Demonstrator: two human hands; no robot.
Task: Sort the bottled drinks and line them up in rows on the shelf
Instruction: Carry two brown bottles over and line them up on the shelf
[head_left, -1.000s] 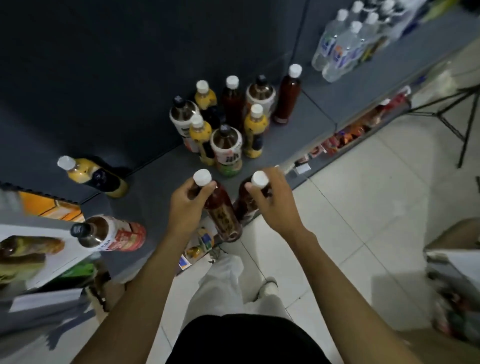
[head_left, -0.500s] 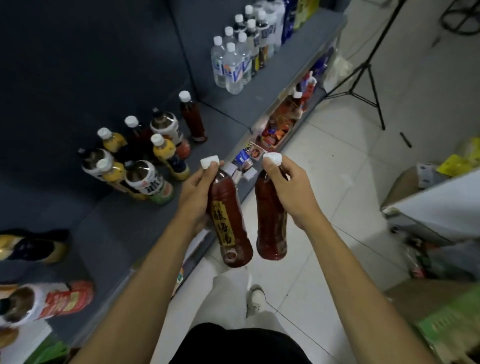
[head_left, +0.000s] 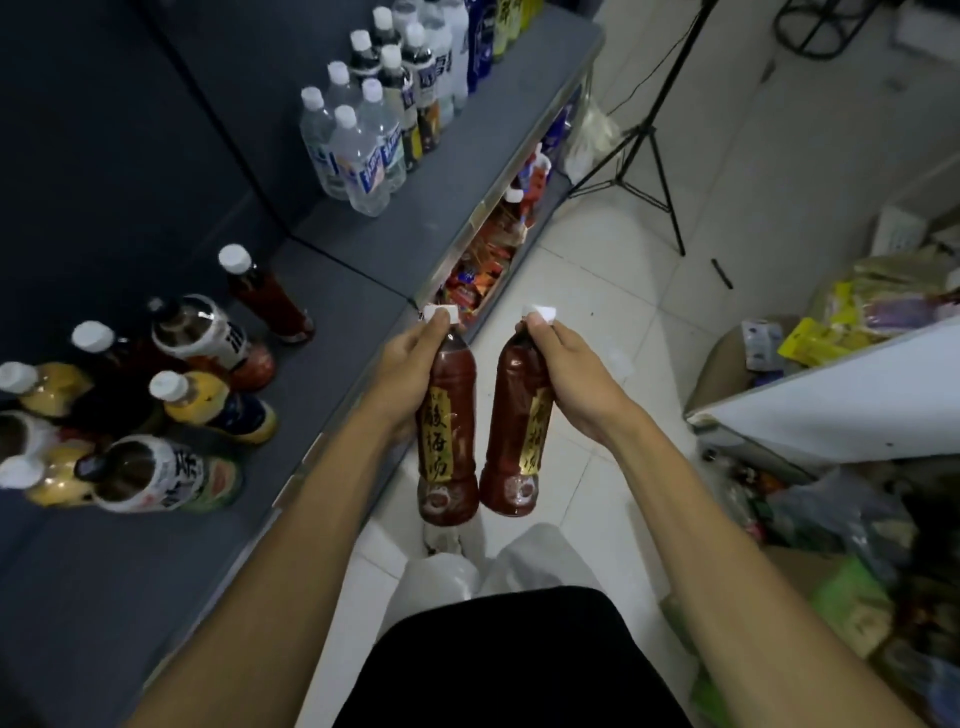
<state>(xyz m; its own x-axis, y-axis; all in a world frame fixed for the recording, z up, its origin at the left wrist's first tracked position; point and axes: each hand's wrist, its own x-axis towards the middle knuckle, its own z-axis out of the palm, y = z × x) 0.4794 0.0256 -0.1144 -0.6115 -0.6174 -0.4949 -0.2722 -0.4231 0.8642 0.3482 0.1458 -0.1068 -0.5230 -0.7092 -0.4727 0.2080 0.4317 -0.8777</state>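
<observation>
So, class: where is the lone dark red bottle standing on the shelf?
In the head view, the dark red bottle stands upright left of centre on the grey shelf, just behind the black-capped white-labelled bottle.

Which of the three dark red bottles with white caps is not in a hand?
The dark red bottle standing alone on the grey shelf; the left hand and right hand hold the others.

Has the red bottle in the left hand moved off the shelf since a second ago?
Yes. The red bottle in the left hand has come away from the shelf edge, now hanging over the floor.
</observation>
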